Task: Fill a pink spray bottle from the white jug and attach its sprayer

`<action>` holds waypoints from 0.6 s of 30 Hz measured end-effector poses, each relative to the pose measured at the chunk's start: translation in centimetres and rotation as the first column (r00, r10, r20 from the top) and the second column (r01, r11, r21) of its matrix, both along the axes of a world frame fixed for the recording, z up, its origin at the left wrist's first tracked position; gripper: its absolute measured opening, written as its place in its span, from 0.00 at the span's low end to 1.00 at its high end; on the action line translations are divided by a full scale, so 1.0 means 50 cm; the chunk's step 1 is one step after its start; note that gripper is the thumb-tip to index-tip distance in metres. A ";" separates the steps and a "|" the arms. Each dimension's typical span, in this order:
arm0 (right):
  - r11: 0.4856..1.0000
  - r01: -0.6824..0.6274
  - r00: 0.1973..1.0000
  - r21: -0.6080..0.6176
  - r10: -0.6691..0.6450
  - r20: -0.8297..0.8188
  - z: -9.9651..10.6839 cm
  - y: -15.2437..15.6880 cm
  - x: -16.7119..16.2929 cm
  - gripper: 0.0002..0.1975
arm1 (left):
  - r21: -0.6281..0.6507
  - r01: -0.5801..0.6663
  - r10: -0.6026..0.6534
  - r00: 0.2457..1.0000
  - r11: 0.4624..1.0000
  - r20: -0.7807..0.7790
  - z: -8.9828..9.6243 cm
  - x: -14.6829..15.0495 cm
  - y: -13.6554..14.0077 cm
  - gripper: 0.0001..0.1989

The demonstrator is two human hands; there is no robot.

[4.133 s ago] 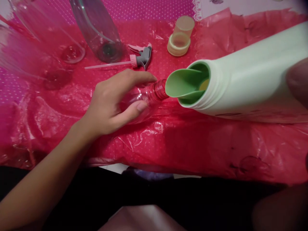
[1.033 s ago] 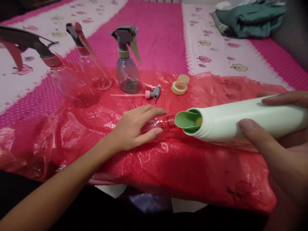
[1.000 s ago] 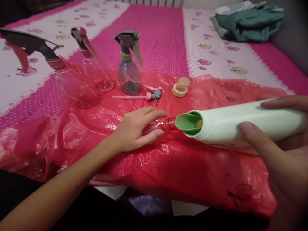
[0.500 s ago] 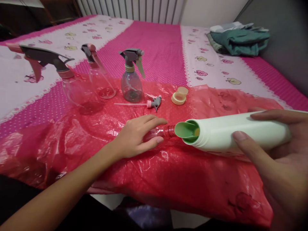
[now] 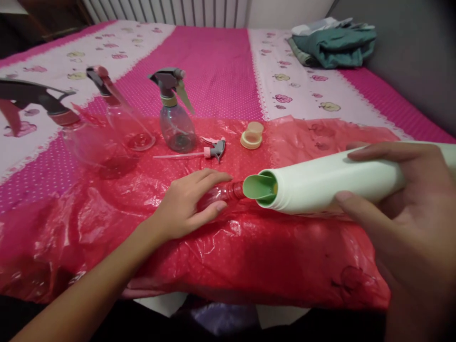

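Observation:
My left hand (image 5: 190, 202) is wrapped round a small clear bottle (image 5: 218, 194), whose open neck points right. In my right hand (image 5: 402, 204) is a pale green jug-like bottle (image 5: 320, 183), tilted nearly flat. Its green pouring spout (image 5: 258, 186) is right at the mouth of the clear bottle; I cannot tell if they touch. Some yellow-orange shows inside the spout. Just beyond my left hand lies a loose spray head (image 5: 215, 151) with a pink collar and a thin tube. A yellowish cap (image 5: 252, 136) rests further right.
Three spray bottles stand at the back left: a grey-topped one (image 5: 177, 126), a pink-topped one (image 5: 128, 128) and a larger one (image 5: 85, 142). Red plastic sheeting (image 5: 249, 266) covers the near bed. Folded green cloth (image 5: 337, 45) lies at the far right.
The view has shifted, so everything sits further left in the picture. Both hands keep their holds, and the spout stays at the clear bottle's mouth.

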State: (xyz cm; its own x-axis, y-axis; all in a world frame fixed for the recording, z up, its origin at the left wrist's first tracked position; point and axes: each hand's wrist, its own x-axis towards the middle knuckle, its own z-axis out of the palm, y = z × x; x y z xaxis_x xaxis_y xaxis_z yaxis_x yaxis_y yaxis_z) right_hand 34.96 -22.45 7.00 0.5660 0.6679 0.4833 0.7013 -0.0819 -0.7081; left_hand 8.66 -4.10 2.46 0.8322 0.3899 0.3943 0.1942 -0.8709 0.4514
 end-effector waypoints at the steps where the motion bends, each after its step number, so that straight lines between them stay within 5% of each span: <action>1: 1.000 0.014 1.000 -0.015 -0.014 -0.025 0.004 0.001 -0.003 0.23 | 0.002 0.000 0.000 1.000 1.000 0.001 0.002 0.000 0.001 0.22; 18: 0.999 0.022 0.998 -0.030 -0.024 -0.050 0.014 0.011 -0.021 0.18 | 0.005 0.010 -0.010 1.000 1.000 0.004 0.007 0.002 0.009 0.19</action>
